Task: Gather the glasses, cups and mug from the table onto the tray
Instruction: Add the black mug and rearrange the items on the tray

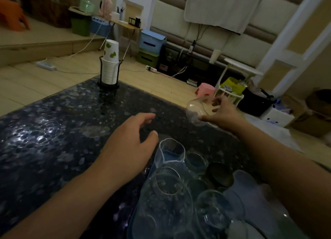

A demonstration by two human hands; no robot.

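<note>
Here the right hand (223, 113) reaches far out toward the right edge of the dark patterned surface (53, 131), and its grip is around a clear glass (196, 111), with the thumb under the near side and the fingers spread over the far side. The glass is blurred, so I cannot tell if it stands on the surface or is already lifted; it seems tilted, with its long axis leaning to the left and its mouth turned away from the palm. The blue tray (141, 208) lies near the person, below and to the left of this glass, and it already carries several clear glasses (172, 190) close together, so free room looks small. In my judgement the move to come is a pull back toward the body and a little to the left. The left hand (130, 142) is nearer to the tray; it hovers just beside the tray's far left corner, relaxed with loosely curved fingers, grasping nothing. A stack of paper cups (109, 66) stands in a holder at the far end of the surface, well apart from both hands.
</note>
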